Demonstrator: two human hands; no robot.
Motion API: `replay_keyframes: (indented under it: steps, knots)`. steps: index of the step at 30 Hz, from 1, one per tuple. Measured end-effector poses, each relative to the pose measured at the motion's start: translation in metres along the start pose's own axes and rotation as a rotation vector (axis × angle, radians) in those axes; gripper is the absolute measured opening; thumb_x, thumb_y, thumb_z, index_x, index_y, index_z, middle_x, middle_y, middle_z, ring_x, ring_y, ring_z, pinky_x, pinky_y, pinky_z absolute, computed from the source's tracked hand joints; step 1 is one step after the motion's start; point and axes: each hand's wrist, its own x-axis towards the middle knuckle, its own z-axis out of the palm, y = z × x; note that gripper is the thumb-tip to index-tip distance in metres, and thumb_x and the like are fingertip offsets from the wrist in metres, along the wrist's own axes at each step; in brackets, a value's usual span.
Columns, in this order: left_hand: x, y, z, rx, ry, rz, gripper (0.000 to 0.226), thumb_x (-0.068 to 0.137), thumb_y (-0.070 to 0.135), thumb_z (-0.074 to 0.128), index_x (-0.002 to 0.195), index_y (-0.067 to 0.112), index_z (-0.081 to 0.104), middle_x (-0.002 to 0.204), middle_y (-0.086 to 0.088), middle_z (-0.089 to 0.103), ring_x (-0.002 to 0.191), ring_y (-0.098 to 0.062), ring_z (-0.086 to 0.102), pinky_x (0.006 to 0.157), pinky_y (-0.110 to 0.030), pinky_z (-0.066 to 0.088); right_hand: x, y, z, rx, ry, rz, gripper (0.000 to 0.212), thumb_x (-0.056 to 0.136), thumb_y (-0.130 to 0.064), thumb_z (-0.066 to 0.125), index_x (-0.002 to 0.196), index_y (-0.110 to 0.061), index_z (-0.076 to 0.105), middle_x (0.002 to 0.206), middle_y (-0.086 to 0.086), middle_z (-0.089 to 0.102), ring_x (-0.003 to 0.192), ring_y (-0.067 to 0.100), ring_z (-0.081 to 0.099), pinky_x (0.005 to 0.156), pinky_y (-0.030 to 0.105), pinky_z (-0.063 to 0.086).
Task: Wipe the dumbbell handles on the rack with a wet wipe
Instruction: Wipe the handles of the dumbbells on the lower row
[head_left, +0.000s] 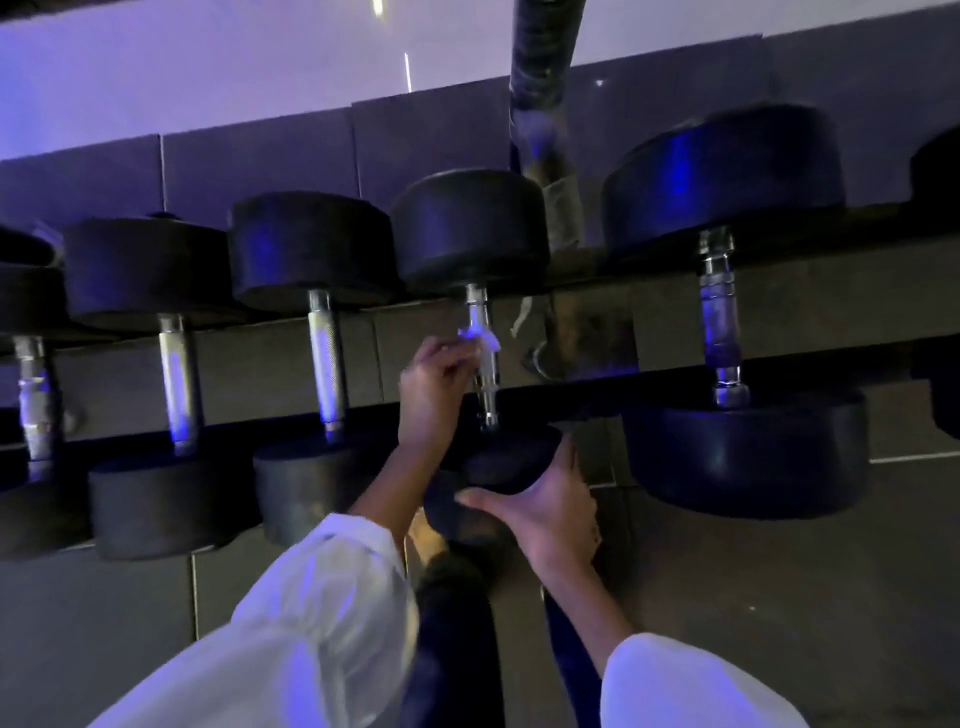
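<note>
Dumbbells lie in a row across the rack (810, 296), heads on its rails and steel handles spanning the gap. At the rack's middle, the left hand (434, 395) curls around one dumbbell's handle (487, 384), pressing a white wipe (480, 340) against its upper part. The wipe is blurred, so it seems bunched under the fingertips rather than spread flat. The right hand (550, 514) grips that dumbbell's near head (498, 457) from below, thumb across its front. White sleeves cover both forearms.
</note>
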Motion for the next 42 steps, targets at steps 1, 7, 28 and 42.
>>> replay_keyframes:
  steps: [1, 7, 28, 42]
  knots:
    - [-0.013, -0.006, -0.005, 0.045, -0.075, 0.052, 0.018, 0.080, 0.000, 0.066, 0.096, 0.005, 0.073, 0.099, -0.008, 0.066, 0.085, -0.008, 0.061, 0.076, 0.001, 0.038, 0.001, 0.002, -0.001, 0.034, 0.005, -0.021, 0.117, 0.042, -0.058, 0.084, 0.137, -0.015, 0.031, 0.130, 0.005, 0.054, 0.118, 0.026, 0.053, 0.091, 0.036, 0.045]
    - [0.011, 0.004, -0.011, 0.200, -0.177, 0.215, 0.016, 0.080, 0.005, 0.061, 0.088, 0.009, 0.075, 0.093, -0.008, 0.070, 0.084, -0.022, 0.066, 0.071, -0.015, 0.039, 0.002, 0.008, 0.003, 0.139, 0.017, -0.045, 0.113, 0.037, -0.060, 0.084, 0.132, -0.020, 0.038, 0.122, -0.001, 0.059, 0.113, 0.020, 0.057, 0.094, 0.032, 0.048]
    - [0.004, 0.004, 0.007, -0.289, 0.038, -0.376, 0.014, 0.081, 0.002, 0.067, 0.094, 0.006, 0.072, 0.090, -0.006, 0.070, 0.068, 0.001, 0.057, 0.062, -0.004, 0.043, 0.006, 0.019, -0.009, 0.168, -0.029, -0.045, 0.105, 0.044, -0.055, 0.085, 0.134, -0.028, 0.038, 0.121, 0.001, 0.060, 0.116, 0.022, 0.055, 0.092, 0.032, 0.044]
    - [0.016, 0.015, 0.023, -1.073, -0.269, -0.921, 0.042, 0.101, 0.027, 0.028, 0.082, 0.005, 0.058, 0.064, -0.008, 0.066, 0.050, -0.016, 0.064, 0.049, -0.024, 0.050, 0.008, 0.022, -0.002, 0.123, 0.021, -0.034, 0.130, 0.020, -0.087, 0.063, 0.136, -0.041, 0.029, 0.118, -0.004, 0.062, 0.112, 0.021, 0.058, 0.090, 0.045, 0.050]
